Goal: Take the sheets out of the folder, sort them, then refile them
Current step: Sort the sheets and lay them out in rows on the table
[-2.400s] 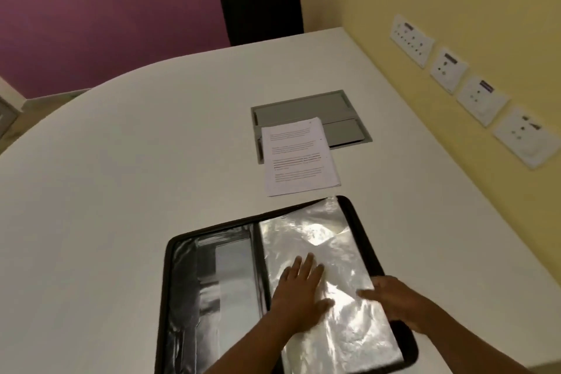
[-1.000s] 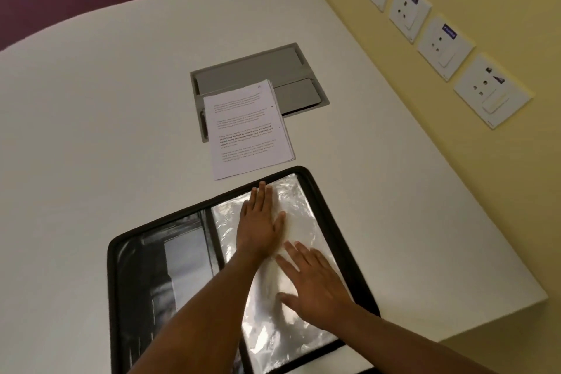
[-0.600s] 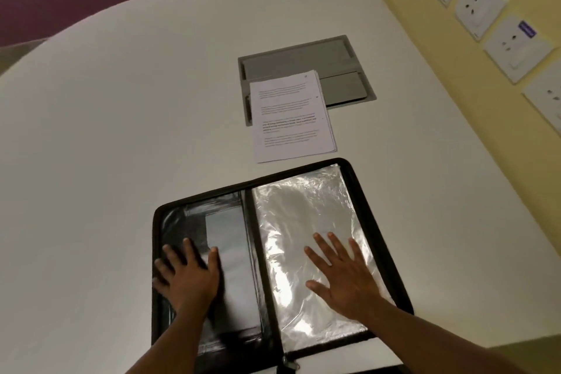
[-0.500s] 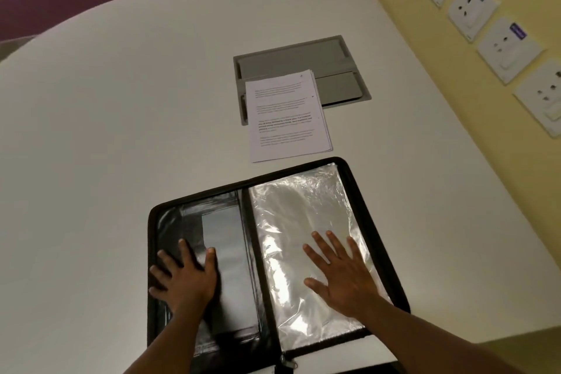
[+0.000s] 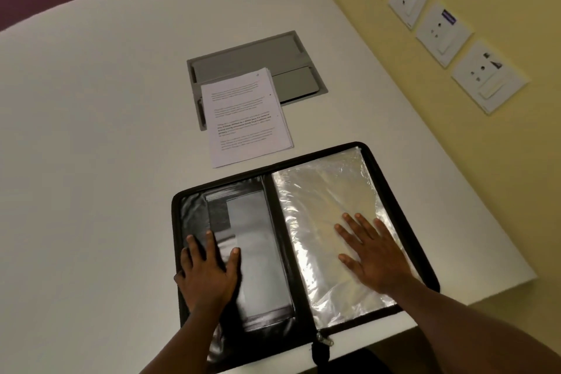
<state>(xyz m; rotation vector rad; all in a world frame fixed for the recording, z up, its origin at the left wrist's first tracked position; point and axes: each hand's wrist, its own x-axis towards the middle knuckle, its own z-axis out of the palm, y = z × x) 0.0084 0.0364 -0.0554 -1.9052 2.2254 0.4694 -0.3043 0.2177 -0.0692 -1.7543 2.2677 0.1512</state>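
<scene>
Pressing flat, fingers spread: left hand (image 5: 208, 275), right hand (image 5: 375, 258) on open folder (image 5: 391, 191) | sheets (image 5: 246, 117) just beyond far edge

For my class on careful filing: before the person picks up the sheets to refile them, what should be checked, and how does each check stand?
1. Folder lies fully open on the table: ok.
2. Stack of printed sheets is out, beyond the folder: ok.
3. Clear plastic sleeves lie flat: ok, though crinkled.
4. Left hand and right hand are free: ok, both rest flat and hold nothing.
5. Sheets are sorted: cannot tell.
</scene>
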